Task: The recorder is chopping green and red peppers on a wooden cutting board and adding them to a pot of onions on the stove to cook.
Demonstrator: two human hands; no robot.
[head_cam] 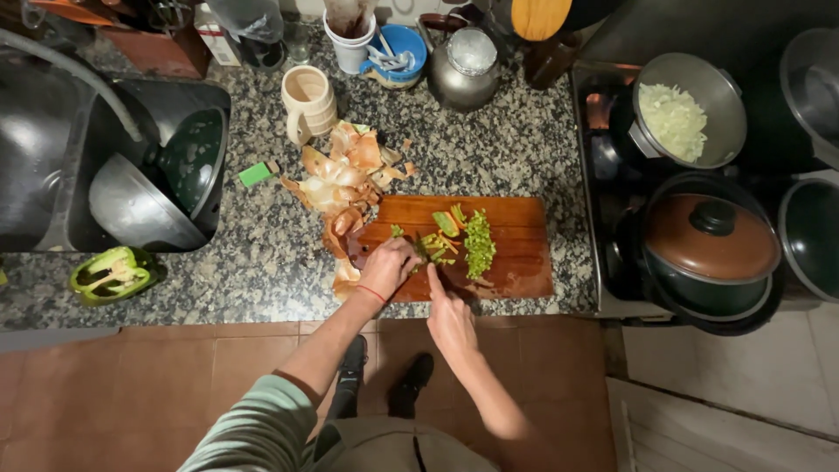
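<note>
A wooden cutting board (516,262) lies on the speckled granite counter (262,262). On it sits a heap of chopped green pepper (478,245) and some green and orange strips (446,229). My left hand (387,267) presses down on pepper pieces at the board's left end, fingers curled. My right hand (450,316) grips a knife (426,255), index finger stretched along the blade, which rests right beside my left fingers. Half a green pepper (112,274) lies at the counter's front left.
Onion skins (343,179) are heaped left of the board, near a ceramic mug (308,100). A sink (105,166) with bowls is at left. On the stove at right stand a pot of chopped onion (677,114) and a lidded pot (712,240). A kettle (463,70) stands behind.
</note>
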